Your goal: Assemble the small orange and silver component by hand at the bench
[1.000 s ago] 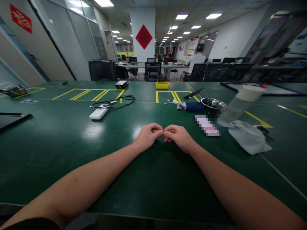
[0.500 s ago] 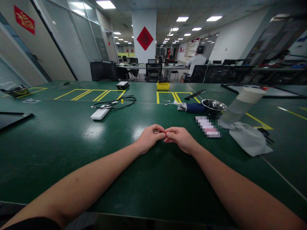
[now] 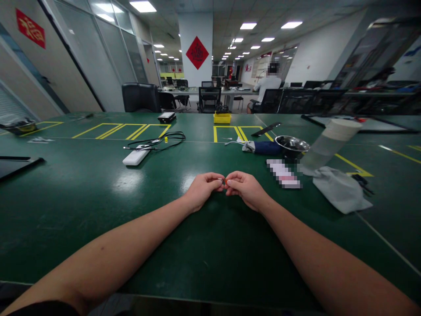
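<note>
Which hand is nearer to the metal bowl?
Right: the right hand is left of the metal bowl and closer to the camera; the left hand is farther left.

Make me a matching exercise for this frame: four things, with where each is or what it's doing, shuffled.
1. Right hand
2. White block
3. Yellow bin
4. Steel bowl

A. near the far edge of the table
B. beside the dark blue roll
C. pinching a small orange-red piece
D. partly under a black cable

Pairs: 1-C, 2-D, 3-A, 4-B
</note>
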Demonstrator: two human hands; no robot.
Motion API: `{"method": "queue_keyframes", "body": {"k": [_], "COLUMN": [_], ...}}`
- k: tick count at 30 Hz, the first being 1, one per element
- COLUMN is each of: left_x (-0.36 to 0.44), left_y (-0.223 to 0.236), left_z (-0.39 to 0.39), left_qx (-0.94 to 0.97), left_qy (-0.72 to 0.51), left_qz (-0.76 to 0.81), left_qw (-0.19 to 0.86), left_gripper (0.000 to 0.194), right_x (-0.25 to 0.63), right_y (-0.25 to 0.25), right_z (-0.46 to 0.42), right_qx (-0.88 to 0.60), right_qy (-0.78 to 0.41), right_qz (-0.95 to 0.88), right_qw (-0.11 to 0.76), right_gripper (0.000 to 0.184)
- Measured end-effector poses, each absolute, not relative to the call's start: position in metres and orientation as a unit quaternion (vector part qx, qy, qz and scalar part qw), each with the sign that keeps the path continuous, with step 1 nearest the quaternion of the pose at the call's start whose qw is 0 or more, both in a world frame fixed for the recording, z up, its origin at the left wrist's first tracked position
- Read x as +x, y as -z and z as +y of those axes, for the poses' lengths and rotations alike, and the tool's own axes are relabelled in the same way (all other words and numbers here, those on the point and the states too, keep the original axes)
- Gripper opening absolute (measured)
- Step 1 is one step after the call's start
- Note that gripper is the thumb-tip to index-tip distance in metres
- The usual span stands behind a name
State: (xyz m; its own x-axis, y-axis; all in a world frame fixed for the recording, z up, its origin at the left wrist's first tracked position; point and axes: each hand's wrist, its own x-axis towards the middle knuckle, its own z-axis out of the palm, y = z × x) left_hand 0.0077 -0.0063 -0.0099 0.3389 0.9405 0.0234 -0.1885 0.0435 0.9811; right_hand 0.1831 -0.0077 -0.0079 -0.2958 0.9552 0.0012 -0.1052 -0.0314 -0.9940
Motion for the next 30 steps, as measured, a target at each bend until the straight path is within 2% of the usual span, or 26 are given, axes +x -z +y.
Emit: {"method": "queue_keyframes", "body": {"k": [5, 11, 16, 22, 25, 30], "left_x": [0.008, 0.007, 0.007, 0.011, 0.01, 0.003], "left_y": [0.01, 0.009, 0.006, 0.008, 0.006, -0.001], "left_z": [-0.007, -0.007, -0.008, -0.016, -0.021, -0.025], "left_qx": [0.54, 0.593, 0.726, 0.88, 0.906, 0.912], "left_qy": [-0.432, -0.412, -0.359, -0.252, -0.218, -0.165], "left_qz": [0.337, 0.385, 0.436, 0.365, 0.348, 0.371], "left_qw": [0.639, 0.574, 0.392, 0.172, 0.102, 0.059], "left_gripper": [0.024, 0.024, 0.015, 0.006, 0.007, 0.014], "right_x": [0.183, 0.184, 0.183, 0.183, 0.183, 0.183], "right_y": [0.005, 0.005, 0.007, 0.006, 0.006, 0.009], "right_z": [-0.01, -0.009, -0.007, -0.008, -0.008, -0.006], "right_qx": [-0.374, -0.335, -0.368, -0.357, -0.354, -0.349], "right_qy": [-0.604, -0.643, -0.617, -0.62, -0.624, -0.636], "right_qz": [-0.547, -0.52, -0.496, -0.509, -0.508, -0.51], "right_qw": [0.442, 0.452, 0.488, 0.479, 0.477, 0.462], "right_gripper": [0.028, 0.036, 0.039, 0.036, 0.036, 0.038]}}
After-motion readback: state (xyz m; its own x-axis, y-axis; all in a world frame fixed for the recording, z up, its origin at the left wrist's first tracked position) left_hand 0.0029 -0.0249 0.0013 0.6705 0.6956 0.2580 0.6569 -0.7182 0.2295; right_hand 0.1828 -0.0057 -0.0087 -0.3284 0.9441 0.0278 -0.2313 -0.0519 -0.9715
